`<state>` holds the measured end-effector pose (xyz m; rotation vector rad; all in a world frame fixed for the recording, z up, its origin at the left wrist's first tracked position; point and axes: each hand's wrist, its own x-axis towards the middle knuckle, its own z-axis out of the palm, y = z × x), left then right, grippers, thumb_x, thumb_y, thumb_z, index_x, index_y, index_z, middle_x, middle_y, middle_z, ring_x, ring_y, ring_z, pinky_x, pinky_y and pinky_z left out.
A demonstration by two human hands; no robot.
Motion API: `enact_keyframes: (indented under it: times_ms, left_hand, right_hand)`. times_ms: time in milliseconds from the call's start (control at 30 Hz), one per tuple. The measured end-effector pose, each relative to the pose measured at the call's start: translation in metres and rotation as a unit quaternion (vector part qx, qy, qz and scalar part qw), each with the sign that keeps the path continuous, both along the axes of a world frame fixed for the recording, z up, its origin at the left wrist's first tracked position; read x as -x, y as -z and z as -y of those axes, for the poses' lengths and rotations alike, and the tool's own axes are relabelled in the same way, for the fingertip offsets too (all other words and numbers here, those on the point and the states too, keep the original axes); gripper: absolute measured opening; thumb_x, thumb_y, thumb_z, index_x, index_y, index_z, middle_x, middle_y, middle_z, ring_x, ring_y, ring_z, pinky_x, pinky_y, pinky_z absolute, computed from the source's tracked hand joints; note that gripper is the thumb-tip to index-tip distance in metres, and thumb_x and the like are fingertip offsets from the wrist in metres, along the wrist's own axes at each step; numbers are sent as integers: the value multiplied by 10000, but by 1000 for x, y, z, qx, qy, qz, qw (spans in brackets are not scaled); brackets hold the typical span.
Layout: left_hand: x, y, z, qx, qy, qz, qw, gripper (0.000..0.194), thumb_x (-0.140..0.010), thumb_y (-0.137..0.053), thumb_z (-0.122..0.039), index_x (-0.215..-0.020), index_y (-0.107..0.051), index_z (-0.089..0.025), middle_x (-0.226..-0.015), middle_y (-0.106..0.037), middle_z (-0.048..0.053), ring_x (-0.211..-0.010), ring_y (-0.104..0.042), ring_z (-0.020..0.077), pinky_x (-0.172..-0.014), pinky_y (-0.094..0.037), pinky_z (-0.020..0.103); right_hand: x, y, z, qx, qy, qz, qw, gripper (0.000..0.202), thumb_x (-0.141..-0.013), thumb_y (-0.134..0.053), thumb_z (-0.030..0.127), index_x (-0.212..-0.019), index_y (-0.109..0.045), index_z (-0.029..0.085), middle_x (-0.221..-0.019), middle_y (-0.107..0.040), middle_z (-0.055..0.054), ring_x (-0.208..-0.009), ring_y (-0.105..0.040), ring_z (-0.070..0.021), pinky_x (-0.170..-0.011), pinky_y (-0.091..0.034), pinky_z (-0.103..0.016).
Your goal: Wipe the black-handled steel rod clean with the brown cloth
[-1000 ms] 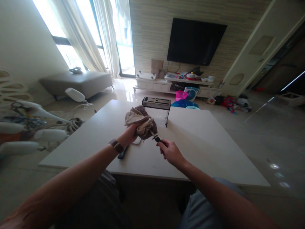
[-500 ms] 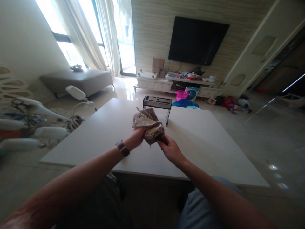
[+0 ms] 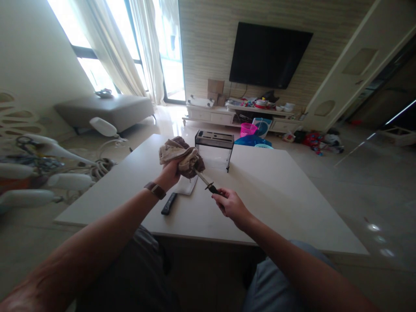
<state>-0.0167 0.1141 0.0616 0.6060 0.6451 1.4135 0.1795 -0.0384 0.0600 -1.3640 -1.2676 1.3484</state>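
Observation:
My left hand is closed round a bunched brown and beige cloth above the white table. My right hand grips the dark green handle of a sharpening steel. Its thin metal rod points up and left, and the far end disappears into the cloth. On the tabletop below lies a cleaver, black handle towards me, with its wide blade partly hidden under the cloth and my left hand. Just beyond stands a knife block with a dark slotted top and a see-through front.
White lamp-like shapes and cables stand left of the table. Past its far edge are a pink basket and a blue item on the floor. A low white cabinet runs along the wall under a television.
My left hand and the cloth have moved left and slightly up along the sharpening steel, baring much of its rod. The cleaver beneath now shows. My right hand has barely shifted.

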Motion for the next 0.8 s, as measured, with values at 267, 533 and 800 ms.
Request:
enact_keyframes:
  times_ms: [267, 533, 800]
  left_hand:
    - [-13, -4, 26, 6, 88, -46, 995, 269, -794, -780, -166, -1056, -742, -114, -1072, -778, 108, -886, -742, 195, -826, -612, 296]
    - [-47, 7, 69, 7, 147, -92, 985, 501, -657, -903, -140, -1134, -758, -199, -1054, -793, 77, -1033, -738, 264, -943, -588, 343]
    - [-41, 2, 51, -1, 102, -86, 991, 513, -632, -919, -139, -1114, -745, -157, -1132, -775, 107, -1011, -738, 248, -942, -587, 352]
  right_hand:
    - [-3, 3, 3, -47, 25, 41, 998, 240, -806, -636, 434, -804, -589, 199, -579, -474, 60, -451, -363, -88, -436, -261, -243]
    - [-4, 12, -5, -86, 57, 6, 995, 223, -771, -663, 404, -857, -609, 206, -556, -442, 83, -460, -356, -96, -453, -297, -245]
    - [-2, 9, -5, -83, 47, 16, 995, 237, -790, -665, 428, -841, -584, 211, -554, -429, 87, -462, -359, -97, -462, -302, -247]
